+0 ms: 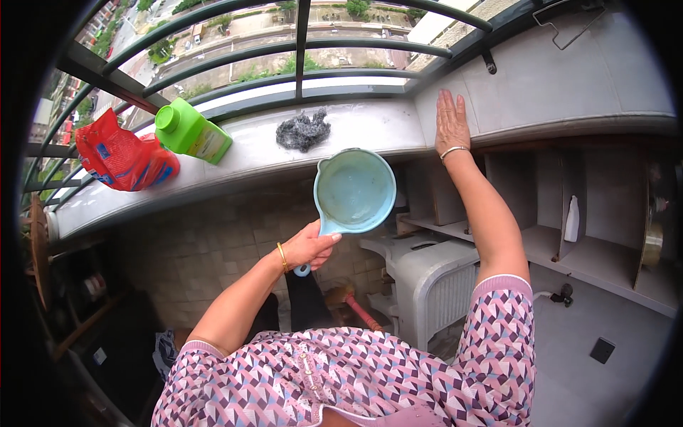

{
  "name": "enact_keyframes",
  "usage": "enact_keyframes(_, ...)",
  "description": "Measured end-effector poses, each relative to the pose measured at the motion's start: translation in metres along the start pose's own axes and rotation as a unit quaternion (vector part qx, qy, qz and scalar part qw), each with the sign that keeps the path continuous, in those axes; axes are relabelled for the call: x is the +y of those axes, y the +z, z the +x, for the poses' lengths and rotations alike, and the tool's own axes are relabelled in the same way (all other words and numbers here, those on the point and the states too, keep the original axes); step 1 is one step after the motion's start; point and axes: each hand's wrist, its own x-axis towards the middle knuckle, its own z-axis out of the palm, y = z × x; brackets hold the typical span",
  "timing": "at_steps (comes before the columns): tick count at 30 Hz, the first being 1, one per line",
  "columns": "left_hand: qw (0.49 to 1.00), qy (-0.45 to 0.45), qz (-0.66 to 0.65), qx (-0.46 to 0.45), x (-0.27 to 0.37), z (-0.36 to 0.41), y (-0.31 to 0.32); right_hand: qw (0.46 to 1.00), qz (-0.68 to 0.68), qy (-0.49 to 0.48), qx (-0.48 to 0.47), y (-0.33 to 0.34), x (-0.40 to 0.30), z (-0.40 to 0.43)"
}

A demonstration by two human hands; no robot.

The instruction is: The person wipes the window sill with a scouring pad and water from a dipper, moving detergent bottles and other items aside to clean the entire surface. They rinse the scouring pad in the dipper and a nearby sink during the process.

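Note:
My left hand [311, 246] grips the handle of a light blue plastic dipper [356, 190], its bowl facing up near the edge of the tiled sill; a little clear liquid seems to lie in it. My right hand [452, 120] rests flat on the pale tiles by the corner, fingers together and holding nothing. Just beyond the dipper, a dark metal scouring pad [303, 131] lies on the wet sill [245, 133]. A green plastic bottle [192, 131] and a crumpled red plastic bag [125, 152] stand side by side at the left.
Metal window bars [224, 56] run behind the sill. Below right are open shelves [603, 256] with a white bottle [572, 219], and a grey plastic chair [432, 277]. A red-handled tool [363, 312] is near my legs. A bent wire [568, 32] lies at the upper right.

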Motion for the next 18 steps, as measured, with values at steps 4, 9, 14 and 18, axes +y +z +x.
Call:
enact_keyframes(4,1.000,-0.005,0.002,0.001,-0.011,-0.011,-0.016,0.996,0.084,0.002,0.002,0.018,-0.050,0.039)
enact_keyframes(9,1.000,-0.004,0.001,0.006,-0.015,-0.017,-0.028,0.989,0.110,-0.006,0.096,0.043,-0.086,0.036)
enact_keyframes(14,1.000,-0.009,0.004,0.017,-0.016,-0.015,-0.030,0.735,0.618,0.157,0.232,-0.020,-0.064,-0.023)
enact_keyframes(18,1.000,0.004,-0.009,0.013,-0.017,-0.002,-0.025,0.321,0.930,0.179,0.024,-0.107,-0.076,-0.094)
